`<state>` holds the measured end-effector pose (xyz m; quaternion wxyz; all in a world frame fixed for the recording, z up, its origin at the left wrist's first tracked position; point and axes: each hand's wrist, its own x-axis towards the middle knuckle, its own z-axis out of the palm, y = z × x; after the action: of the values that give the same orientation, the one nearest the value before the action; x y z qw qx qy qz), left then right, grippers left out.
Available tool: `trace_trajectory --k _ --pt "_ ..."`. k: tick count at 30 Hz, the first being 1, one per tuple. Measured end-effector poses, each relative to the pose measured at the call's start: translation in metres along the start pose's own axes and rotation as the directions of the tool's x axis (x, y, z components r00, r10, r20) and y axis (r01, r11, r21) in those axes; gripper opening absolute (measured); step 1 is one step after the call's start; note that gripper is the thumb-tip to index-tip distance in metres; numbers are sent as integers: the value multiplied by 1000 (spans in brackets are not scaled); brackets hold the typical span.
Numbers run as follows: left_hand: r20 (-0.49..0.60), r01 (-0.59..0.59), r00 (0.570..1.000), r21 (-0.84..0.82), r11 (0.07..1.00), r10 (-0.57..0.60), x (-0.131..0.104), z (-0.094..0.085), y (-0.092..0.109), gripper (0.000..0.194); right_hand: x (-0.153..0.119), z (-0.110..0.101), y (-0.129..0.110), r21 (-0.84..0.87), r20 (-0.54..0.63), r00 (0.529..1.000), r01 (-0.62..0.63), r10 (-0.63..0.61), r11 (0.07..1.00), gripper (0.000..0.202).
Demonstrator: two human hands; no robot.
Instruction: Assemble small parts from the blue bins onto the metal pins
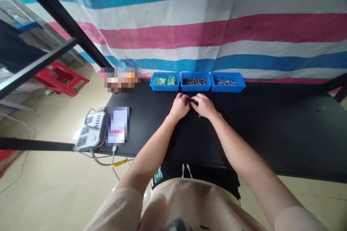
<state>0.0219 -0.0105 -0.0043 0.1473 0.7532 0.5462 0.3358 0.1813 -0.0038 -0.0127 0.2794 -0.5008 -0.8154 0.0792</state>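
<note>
Over the black table (pixel 151 122), my left hand (pixel 180 106) and my right hand (pixel 204 105) meet with fingers closed around a small dark piece (pixel 192 101). It spans the gap between them, and its kind is too small to make out. Just below my right hand a tiny metal part (pixel 200 116) lies on the tabletop. Beyond my hands three blue bins stand in a row: the left bin (pixel 165 88) has green-and-white pieces, the middle bin (pixel 195 88) small brass-coloured and dark parts, the right bin (pixel 229 89) long silver screws or pins.
At the table's left edge sit a white power strip (pixel 90 131) with cables and a blurred-out phone-like object (pixel 117 126). A pixelated item (pixel 121 79) stands at the back left corner. Small bits (pixel 320 109) lie far right. A striped sheet (pixel 168 36) hangs behind; a red stool (pixel 63 79) stands left.
</note>
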Motion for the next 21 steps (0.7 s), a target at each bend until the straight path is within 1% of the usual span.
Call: trace_trajectory --k 3,5,6,8,10,12,15,21 --pt "-31 10 999 49 999 -9 1 -7 3 23 0 0 1 21 8 1000 0 0 1000 22" --pt "-49 63 997 123 990 -58 1 -13 5 19 0 0 1 37 6 1000 1 -1 999 22" --pt "-36 110 994 158 981 -106 1 -16 6 18 0 0 1 41 3 1000 1 -1 999 22" --pt "29 203 976 243 949 -216 2 -21 9 16 0 0 0 34 -1 1000 -3 3 999 21" --pt "83 254 952 328 910 -295 2 -23 11 18 0 0 0 23 -1 1000 -6 6 1000 22" --pt "103 257 943 385 886 -318 1 -23 13 18 0 0 -1 18 1 1000 -7 7 1000 23" --pt "119 219 948 432 875 -296 0 -23 15 18 0 -1 -1 11 3 1000 -3 3 1000 23" --pt "194 159 935 515 842 -296 -1 -20 22 27 0 -2 -2 -17 35 999 -22 23 1000 26"
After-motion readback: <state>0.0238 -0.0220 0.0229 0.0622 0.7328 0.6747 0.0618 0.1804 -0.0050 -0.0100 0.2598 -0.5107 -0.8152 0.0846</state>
